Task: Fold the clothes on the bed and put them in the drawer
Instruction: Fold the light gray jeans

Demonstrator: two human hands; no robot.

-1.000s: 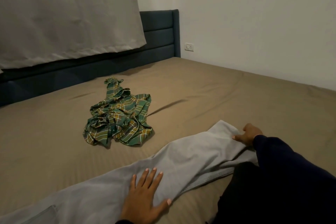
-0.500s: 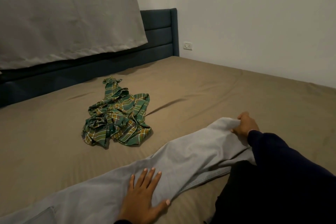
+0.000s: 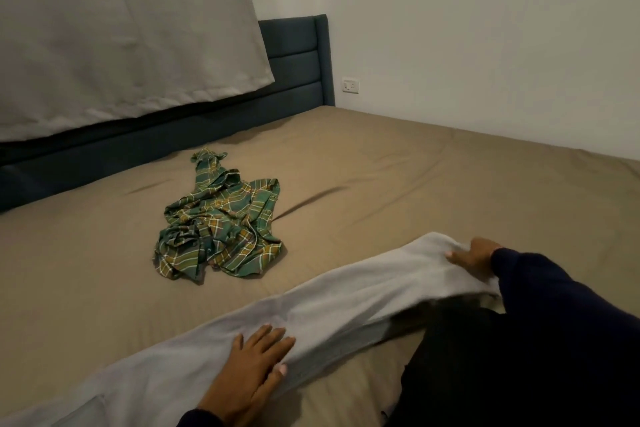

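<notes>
The long pale grey cotton garment [image 3: 346, 291] runs off the lower left edge, so its full shape cannot be told. The right hand [image 3: 474, 258] is motion-blurred, and its fingers [image 3: 455, 255] are partly buried in cloth. The dark blue padded headboard [image 3: 298, 55] is largely covered by the off-white curtain [image 3: 121, 28]. The left hand's [image 3: 251, 374] wrist is cut off below.

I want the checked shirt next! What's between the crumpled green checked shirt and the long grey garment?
Only bare tan bedsheet separates the crumpled green checked shirt from the long grey garment, in the head view.
</notes>
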